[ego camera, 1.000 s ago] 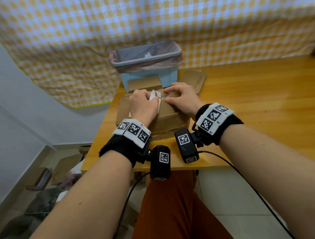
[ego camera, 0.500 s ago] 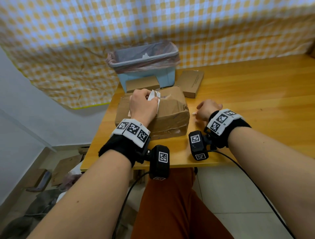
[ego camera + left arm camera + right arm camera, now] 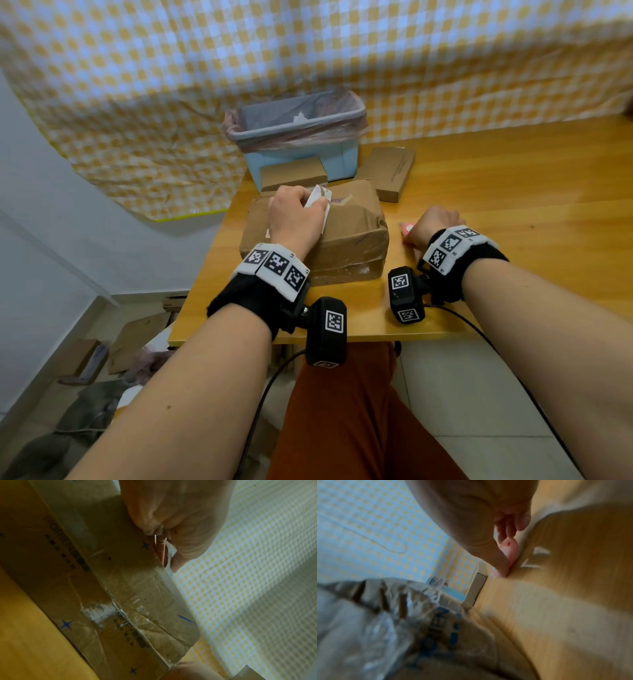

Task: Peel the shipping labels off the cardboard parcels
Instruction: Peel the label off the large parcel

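Cardboard is what I'm watching most closely: the large, crumpled brown cardboard parcel [image 3: 318,236] wrapped in clear tape is lying near the front edge of the pale wooden table [image 3: 513,205], and my left hand [image 3: 294,219] is pinching the lifted corner of the white paper shipping label [image 3: 320,198] between thumb and curled fingers on the parcel's top face. Part of that label is standing up off the cardboard; how much is stuck underneath my hand I cannot tell. My right hand [image 3: 435,222] is lying on the table just beside the parcel's right side, apart from it, with thumb and fingers closing around a small pink object [image 3: 509,550] whose nature I can't make out; the right wrist view is blurring. Behind the parcel, two smaller flat brown boxes [image 3: 390,171] are sitting against a light blue bin lined with a thin plastic bag [image 3: 298,130]. My worry is this: with nothing bracing the parcel, a firm pull on the label is likely to drag or tip the parcel rather than free the label. Thin paper may also tear at the pinch, leaving a strip stuck down, especially where the glossy tape seems to be overlapping its edge.
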